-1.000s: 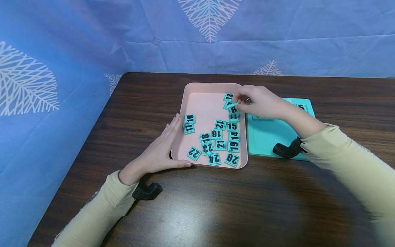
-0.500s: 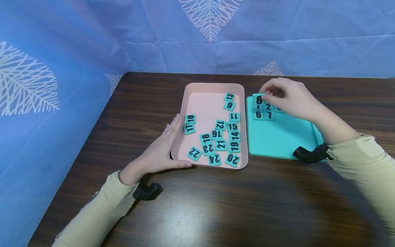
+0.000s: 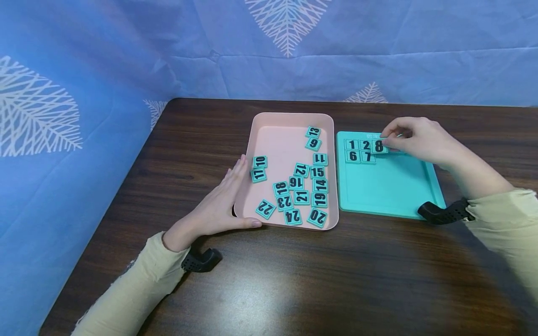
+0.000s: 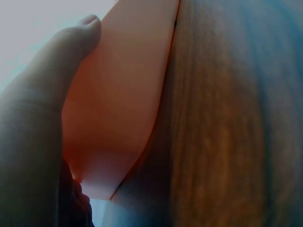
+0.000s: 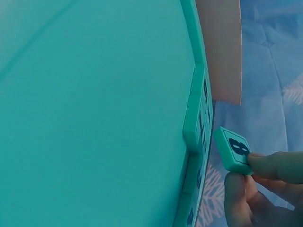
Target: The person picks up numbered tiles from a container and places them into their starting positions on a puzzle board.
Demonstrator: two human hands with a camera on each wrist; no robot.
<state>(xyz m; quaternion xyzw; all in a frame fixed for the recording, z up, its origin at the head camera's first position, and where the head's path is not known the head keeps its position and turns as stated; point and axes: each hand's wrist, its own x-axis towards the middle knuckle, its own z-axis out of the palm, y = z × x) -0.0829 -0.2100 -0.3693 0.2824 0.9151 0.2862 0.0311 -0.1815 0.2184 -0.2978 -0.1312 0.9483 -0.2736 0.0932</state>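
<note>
My right hand pinches a teal tile marked 8 between fingertips, just above the teal board, beside tiles 1 and 2; tiles 6 and 7 lie in the row below. The right wrist view shows the 8 tile lifted off the teal board. My left hand rests flat against the left wall of the pink tray, thumb along its near rim. The left wrist view shows the tray wall against my palm.
The pink tray holds several loose teal number tiles, such as 13, 9, 22 and 20. Both tray and board sit on a dark wooden table. Blue patterned cloth hangs behind and to the left.
My right hand lifted the 8 tile out of the pink tray, carried it rightward over the teal board and lowered it beside tile 2. My left hand stayed still.
</note>
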